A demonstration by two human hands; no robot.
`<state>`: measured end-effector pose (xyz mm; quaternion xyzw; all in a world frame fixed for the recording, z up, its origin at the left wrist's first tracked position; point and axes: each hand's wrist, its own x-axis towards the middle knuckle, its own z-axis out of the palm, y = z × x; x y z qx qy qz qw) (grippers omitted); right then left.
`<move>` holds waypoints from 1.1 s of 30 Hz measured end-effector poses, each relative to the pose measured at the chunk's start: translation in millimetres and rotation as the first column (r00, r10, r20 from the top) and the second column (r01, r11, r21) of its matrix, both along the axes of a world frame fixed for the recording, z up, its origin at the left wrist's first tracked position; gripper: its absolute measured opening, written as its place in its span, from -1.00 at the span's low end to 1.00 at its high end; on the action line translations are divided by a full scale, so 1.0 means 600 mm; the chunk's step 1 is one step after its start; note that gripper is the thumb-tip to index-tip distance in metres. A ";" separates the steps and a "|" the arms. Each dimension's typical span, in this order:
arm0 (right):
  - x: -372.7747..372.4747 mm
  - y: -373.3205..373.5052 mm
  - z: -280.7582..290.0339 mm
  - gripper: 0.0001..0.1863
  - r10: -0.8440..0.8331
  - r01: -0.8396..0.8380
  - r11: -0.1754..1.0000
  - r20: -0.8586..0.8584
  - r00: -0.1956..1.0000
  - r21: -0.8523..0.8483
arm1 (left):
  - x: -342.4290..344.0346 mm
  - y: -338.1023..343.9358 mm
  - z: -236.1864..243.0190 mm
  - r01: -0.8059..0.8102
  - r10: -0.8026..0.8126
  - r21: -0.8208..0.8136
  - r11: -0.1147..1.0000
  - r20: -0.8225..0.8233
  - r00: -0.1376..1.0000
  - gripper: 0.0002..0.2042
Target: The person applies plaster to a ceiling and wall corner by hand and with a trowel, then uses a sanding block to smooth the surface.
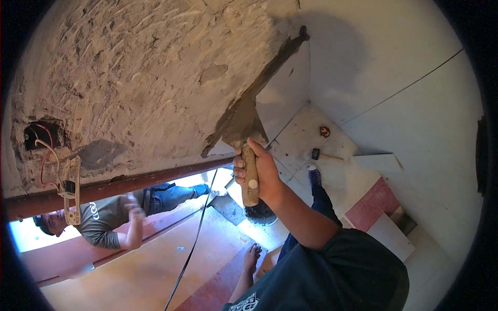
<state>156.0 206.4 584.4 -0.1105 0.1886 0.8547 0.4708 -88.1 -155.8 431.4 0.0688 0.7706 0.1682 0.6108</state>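
Observation:
My right hand (263, 168) is wrapped round the wooden handle of a trowel (250, 181), its thumb lying toward the blade. The wide, tapered blade is coated with grey-brown mortar and meets the edge of the rough plastered wall (150, 78). Along that edge a dark strip of wet mortar (280, 57) runs up to the far corner. Lower down, my left hand (252, 259) hangs beside my body, fingers loosely apart, with nothing visible in it. Partly hidden beneath the trowel handle is a black bucket (261, 214).
Wires and a loose socket frame (72, 189) hang from a wall opening at left. Another person (106, 220) is beyond the reddish beam (111, 187). A black cable (196, 238) crosses below. Rubber mallet (327, 156), tape measure (324, 131) and red tile (372, 205) lie near my shoe.

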 end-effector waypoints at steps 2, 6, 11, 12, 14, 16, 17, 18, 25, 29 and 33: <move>-0.021 -0.011 -0.005 -0.57 0.011 -0.011 1.000 -0.009 1.000 0.015 | -0.003 -0.003 0.004 -0.037 0.037 0.008 0.999 -0.017 0.999 -0.57; -0.061 -0.024 -0.037 -0.56 0.046 -0.046 0.999 0.054 0.998 0.003 | -0.002 -0.005 0.016 -0.027 0.028 0.014 1.000 -0.020 0.999 -0.57; -0.078 -0.038 -0.058 -0.54 0.132 -0.123 0.991 0.216 0.967 -0.055 | -0.005 -0.015 0.014 -0.044 0.045 0.019 0.999 -0.016 0.999 -0.57; -0.077 -0.042 -0.055 -0.54 0.162 -0.149 0.986 0.247 0.955 -0.071 | -0.005 -0.015 0.012 -0.037 0.038 0.012 0.999 -0.026 0.999 -0.57; -0.073 -0.050 -0.037 -0.54 0.202 -0.186 0.979 0.281 0.938 -0.083 | -0.004 -0.018 0.007 -0.042 0.042 0.011 0.999 -0.033 0.999 -0.57; -0.070 -0.063 -0.016 -0.54 0.232 -0.218 0.973 0.285 0.930 -0.081 | -0.003 -0.017 0.005 -0.017 0.017 0.024 1.000 -0.014 1.000 -0.57; -0.069 -0.071 -0.009 -0.54 0.239 -0.226 0.971 0.288 0.927 -0.076 | 0.000 -0.016 0.005 -0.025 0.025 0.029 0.999 -0.012 1.000 -0.57; -0.067 -0.082 -0.003 -0.55 0.266 -0.253 0.964 0.268 0.926 -0.080 | 0.003 -0.013 0.004 -0.022 0.022 0.036 0.999 -0.017 1.000 -0.58; -0.069 -0.116 0.003 -0.58 0.267 -0.279 0.960 0.260 0.928 0.011 | -0.004 -0.014 -0.012 -0.054 0.055 0.041 0.998 -0.024 0.998 -0.60; -0.077 -0.088 -0.009 -0.59 0.216 -0.222 0.975 0.294 0.931 -0.012 | -0.008 -0.041 -0.017 -0.079 0.081 0.041 0.996 -0.043 0.996 -0.62; -0.097 -0.093 -0.035 -0.57 0.251 -0.247 0.968 0.242 0.937 -0.046 | -0.005 -0.056 -0.024 -0.084 0.086 0.037 0.996 -0.047 0.995 -0.62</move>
